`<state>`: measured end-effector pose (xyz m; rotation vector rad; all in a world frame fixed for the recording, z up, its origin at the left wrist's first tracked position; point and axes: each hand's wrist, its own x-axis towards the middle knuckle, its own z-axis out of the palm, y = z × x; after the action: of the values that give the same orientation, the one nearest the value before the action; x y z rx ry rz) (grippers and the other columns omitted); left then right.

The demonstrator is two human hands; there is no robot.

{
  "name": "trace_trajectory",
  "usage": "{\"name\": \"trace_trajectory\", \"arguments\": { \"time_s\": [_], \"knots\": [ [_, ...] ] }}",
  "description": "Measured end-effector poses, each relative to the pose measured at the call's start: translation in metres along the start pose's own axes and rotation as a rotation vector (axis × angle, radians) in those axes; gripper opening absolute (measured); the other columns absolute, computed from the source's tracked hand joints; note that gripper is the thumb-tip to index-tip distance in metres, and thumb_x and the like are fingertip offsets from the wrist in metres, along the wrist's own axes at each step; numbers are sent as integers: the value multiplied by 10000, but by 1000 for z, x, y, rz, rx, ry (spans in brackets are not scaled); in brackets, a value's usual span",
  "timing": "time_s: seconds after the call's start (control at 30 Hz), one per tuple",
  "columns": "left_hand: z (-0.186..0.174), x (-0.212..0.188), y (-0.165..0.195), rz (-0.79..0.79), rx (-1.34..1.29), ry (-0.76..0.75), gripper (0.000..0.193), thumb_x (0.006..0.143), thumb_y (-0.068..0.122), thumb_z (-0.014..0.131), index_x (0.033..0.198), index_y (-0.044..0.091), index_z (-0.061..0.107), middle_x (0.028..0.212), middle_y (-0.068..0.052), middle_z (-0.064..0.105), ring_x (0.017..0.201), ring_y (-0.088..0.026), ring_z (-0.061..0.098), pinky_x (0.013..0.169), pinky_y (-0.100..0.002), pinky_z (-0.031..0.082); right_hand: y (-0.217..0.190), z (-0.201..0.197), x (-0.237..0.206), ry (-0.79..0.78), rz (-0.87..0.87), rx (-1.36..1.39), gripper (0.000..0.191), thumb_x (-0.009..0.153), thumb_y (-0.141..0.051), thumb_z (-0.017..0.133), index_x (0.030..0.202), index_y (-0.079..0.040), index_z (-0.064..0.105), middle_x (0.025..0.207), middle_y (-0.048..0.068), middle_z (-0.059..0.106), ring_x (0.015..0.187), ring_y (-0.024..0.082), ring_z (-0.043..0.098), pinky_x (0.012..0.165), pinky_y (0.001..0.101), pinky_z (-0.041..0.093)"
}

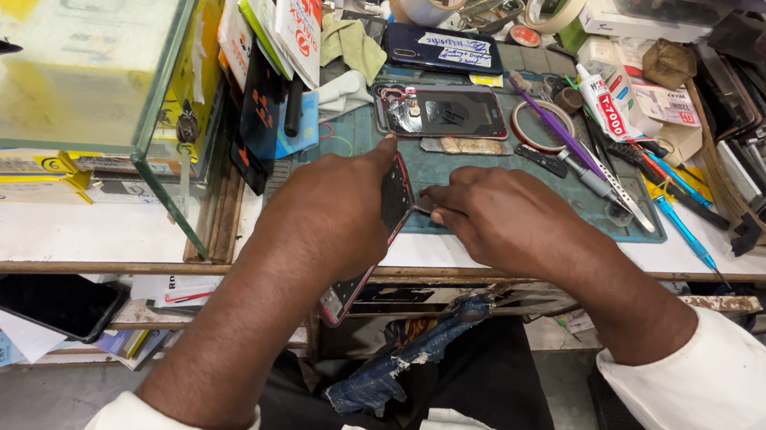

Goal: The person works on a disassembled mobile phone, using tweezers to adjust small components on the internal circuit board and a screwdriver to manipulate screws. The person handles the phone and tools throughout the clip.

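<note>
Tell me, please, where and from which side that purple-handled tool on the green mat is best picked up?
Grip the purple-handled tool at mid-handle, coming from above. It lies flat and slantwise on the green mat, its long slim shaft bare on top. Other tools crowd its lower end, so I would pinch across the shaft nearer the upper end.

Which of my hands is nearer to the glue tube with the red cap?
Right. Your right hand sits on the green mat, below and left of the glue tube. Your left hand is farther left, holding the opened phone.
</note>
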<state>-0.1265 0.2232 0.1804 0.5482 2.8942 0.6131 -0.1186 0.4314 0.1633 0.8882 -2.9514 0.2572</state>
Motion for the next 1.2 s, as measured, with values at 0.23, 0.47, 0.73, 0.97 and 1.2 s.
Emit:
{"name": "trace_trajectory", "arguments": {
  "time_s": [0.23,0.47,0.73,0.97,1.2],
  "knots": [
    [1,-5,0,-14,-9,5,822,759,38,681,1528,185,430,1122,-192,695,1075,-365,671,935,-472,528,-5,4,-1,-75,70,67,294,939,-188,614,1179,-41,698,904,205,687,885,429,668,773,531,499],
    [1,-23,-1,-23,-29,38,824,759,21,675,1527,186,425,1111,-200,691,1069,-368,670,934,-473,522,-20,3,-8,-99,85,79,333,951,-179,582,1237,-31,665,929,213,684,918,436,663,800,531,495],
    [4,-48,5,-6,-43,106,801,780,18,669,1529,167,430,1069,-215,692,1041,-390,671,911,-483,525,-35,-7,-17,-164,95,74,296,963,-198,560,1185,-36,670,914,207,681,932,426,658,826,533,483],
    [4,-62,2,-5,-65,117,809,792,73,705,1539,126,397,1045,-230,697,1020,-402,673,899,-490,524,-50,-1,-19,-230,111,88,282,980,-259,578,1037,-20,717,931,174,696,948,400,662,849,519,482],
    [2,-82,-23,-6,-152,165,829,769,31,680,1542,152,406,1059,-232,703,1033,-420,665,913,-503,511,-67,-1,-25,-1,90,106,294,955,-244,613,1151,-65,738,973,170,739,941,392,679,819,499,503]
  ]
}}
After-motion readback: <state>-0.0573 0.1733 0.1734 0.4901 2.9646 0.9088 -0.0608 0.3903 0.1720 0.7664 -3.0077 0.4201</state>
